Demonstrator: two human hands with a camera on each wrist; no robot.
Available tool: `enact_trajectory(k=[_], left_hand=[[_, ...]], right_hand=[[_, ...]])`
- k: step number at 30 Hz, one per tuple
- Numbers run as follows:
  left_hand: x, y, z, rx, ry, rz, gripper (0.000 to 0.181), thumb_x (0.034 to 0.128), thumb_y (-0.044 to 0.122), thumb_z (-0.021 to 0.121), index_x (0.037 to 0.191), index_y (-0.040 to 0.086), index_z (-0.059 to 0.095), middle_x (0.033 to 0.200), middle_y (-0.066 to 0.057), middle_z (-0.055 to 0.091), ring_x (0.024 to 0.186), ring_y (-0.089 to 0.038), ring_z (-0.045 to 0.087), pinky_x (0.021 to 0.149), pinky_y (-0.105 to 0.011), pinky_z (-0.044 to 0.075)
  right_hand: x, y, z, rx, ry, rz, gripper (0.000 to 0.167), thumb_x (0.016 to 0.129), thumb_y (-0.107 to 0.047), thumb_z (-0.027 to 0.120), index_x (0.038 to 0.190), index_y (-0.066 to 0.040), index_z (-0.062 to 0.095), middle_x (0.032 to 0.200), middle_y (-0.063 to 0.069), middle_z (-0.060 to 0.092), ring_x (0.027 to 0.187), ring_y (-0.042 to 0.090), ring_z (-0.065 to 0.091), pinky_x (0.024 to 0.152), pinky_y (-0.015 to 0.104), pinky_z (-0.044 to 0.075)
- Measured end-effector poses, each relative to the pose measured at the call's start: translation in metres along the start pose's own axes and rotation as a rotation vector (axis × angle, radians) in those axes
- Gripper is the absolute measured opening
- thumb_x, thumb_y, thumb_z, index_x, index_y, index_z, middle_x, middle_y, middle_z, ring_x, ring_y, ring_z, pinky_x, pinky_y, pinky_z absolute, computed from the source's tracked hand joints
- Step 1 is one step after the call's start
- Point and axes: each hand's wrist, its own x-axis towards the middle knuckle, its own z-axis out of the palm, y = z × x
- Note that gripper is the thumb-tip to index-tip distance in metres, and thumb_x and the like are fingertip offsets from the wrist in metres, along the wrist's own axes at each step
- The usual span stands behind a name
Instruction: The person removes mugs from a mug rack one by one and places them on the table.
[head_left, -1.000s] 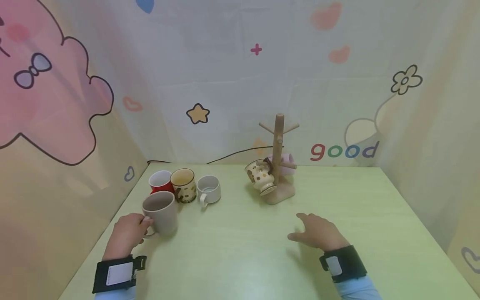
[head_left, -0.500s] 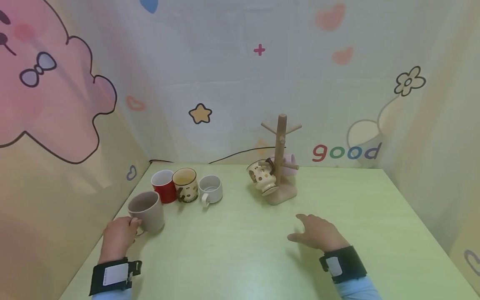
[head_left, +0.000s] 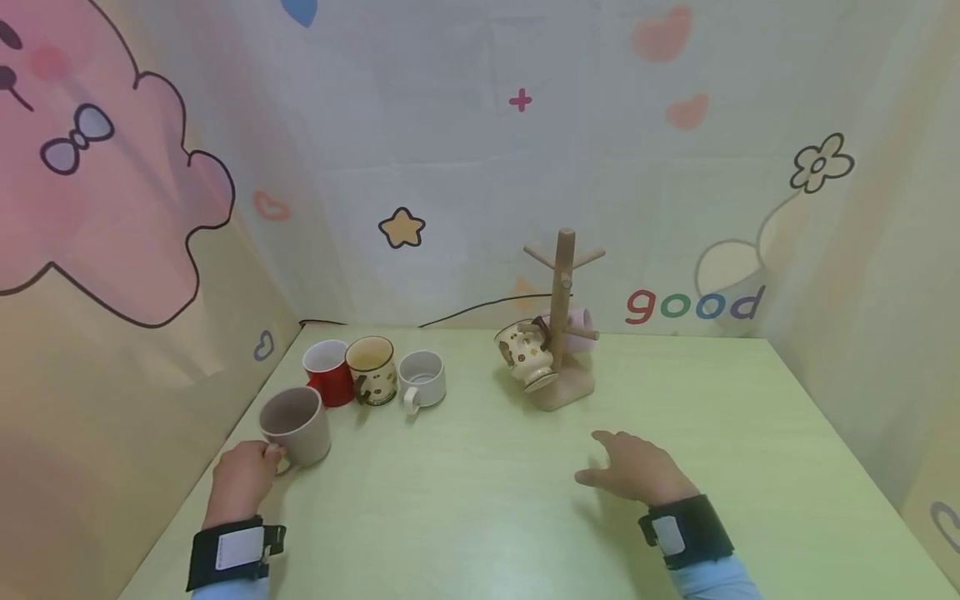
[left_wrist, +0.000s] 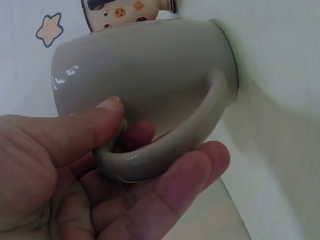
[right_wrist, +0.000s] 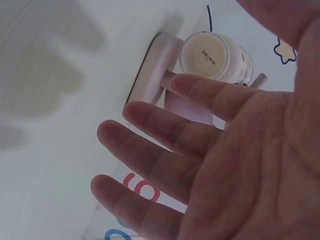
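Note:
At the left of the head view stands a large grey mug (head_left: 298, 427), upright. My left hand (head_left: 243, 479) pinches its handle; in the left wrist view the thumb lies on top of the grey mug's handle (left_wrist: 165, 150) with fingers curled under and through it. My right hand (head_left: 637, 468) hovers over the table at the right, fingers spread and holding nothing, in front of a wooden mug tree (head_left: 561, 308). On the tree hang a patterned cream mug (head_left: 525, 354), tilted, and a pink mug (head_left: 579, 329) partly hidden behind the post.
Behind the grey mug, a red mug (head_left: 330, 375), a patterned yellow mug (head_left: 372, 371) and a small white mug (head_left: 423, 379) stand in a row on the pale green table (head_left: 465, 500). A printed curtain (head_left: 450, 167) rises behind the table.
My left hand and the grey mug have moved left, uncovering more of the red mug, then shifted very slightly back right. The right hand has hardly moved.

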Motion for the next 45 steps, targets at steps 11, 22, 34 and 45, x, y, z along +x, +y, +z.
enact_trajectory(k=[11,22,34,45], left_hand=[[0.001,0.004,0.001,0.057,-0.022,-0.019,0.031,0.1008,0.015,0.048,0.088,-0.010,0.061,0.070,-0.010,0.052,0.067,-0.027,0.050,0.056,-0.035,0.038],[-0.005,0.009,-0.004,0.128,0.016,-0.095,0.042,0.0981,0.030,0.052,0.095,-0.011,0.061,0.072,-0.016,0.057,0.067,-0.032,0.054,0.053,-0.040,0.041],[-0.020,0.060,-0.021,0.167,0.186,-0.047,0.068,0.0945,0.046,0.063,0.127,-0.013,0.050,0.112,-0.036,0.055,0.096,-0.051,0.058,0.070,-0.062,0.050],[-0.006,0.129,0.014,0.180,0.147,0.203,0.063,0.0919,0.044,0.069,0.128,-0.006,0.056,0.113,-0.026,0.064,0.094,-0.040,0.063,0.077,-0.058,0.053]], right_hand=[[0.002,0.003,0.005,0.005,-0.014,0.003,0.077,0.084,-0.051,0.073,0.137,0.002,0.054,0.128,0.029,0.059,0.121,0.047,0.052,0.095,0.063,0.042],[0.005,0.003,0.005,0.006,-0.027,0.017,0.077,0.084,-0.052,0.072,0.138,0.000,0.053,0.129,0.028,0.058,0.123,0.047,0.051,0.097,0.063,0.041],[0.006,0.004,0.004,0.006,-0.009,0.009,0.077,0.085,-0.051,0.072,0.138,0.000,0.053,0.129,0.029,0.058,0.123,0.047,0.051,0.097,0.063,0.041],[0.006,0.005,0.000,-0.015,0.007,0.008,0.074,0.086,-0.050,0.071,0.138,0.001,0.053,0.128,0.028,0.059,0.122,0.046,0.052,0.096,0.062,0.043]])
